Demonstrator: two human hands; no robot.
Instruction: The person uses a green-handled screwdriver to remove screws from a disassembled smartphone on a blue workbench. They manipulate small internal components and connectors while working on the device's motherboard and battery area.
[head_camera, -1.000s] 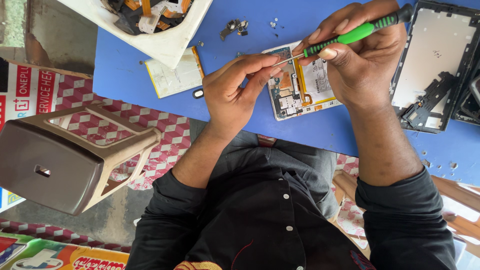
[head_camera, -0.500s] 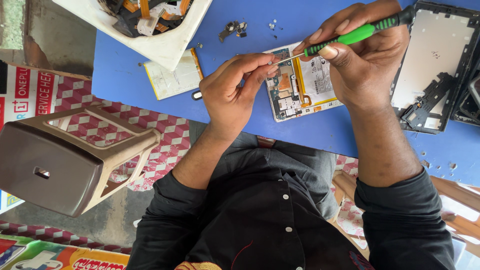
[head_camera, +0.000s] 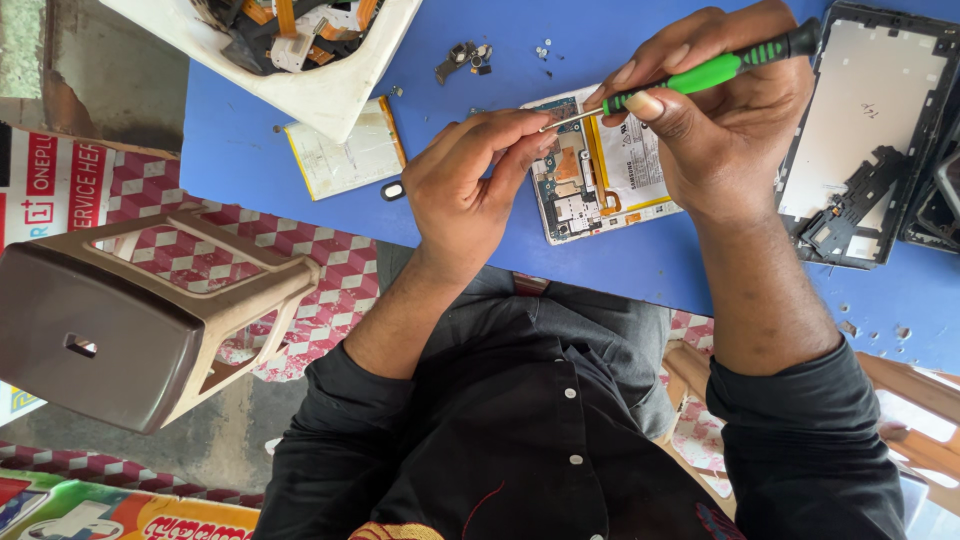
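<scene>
Now | opened phone (head_camera: 600, 170) on blue bench (head_camera: 300, 120), unmoved | right hand (head_camera: 730, 130) grip closed round green screwdriver (head_camera: 700, 75), tip brought nearer left hand (head_camera: 470, 190) | left fingertips pinched at tip, small part unclear | spare battery (head_camera: 345, 150) left of phone.

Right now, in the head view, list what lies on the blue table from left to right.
White tray → loose flat battery → left hand → opened phone → right hand holding the green screwdriver → detached back panel.
</scene>
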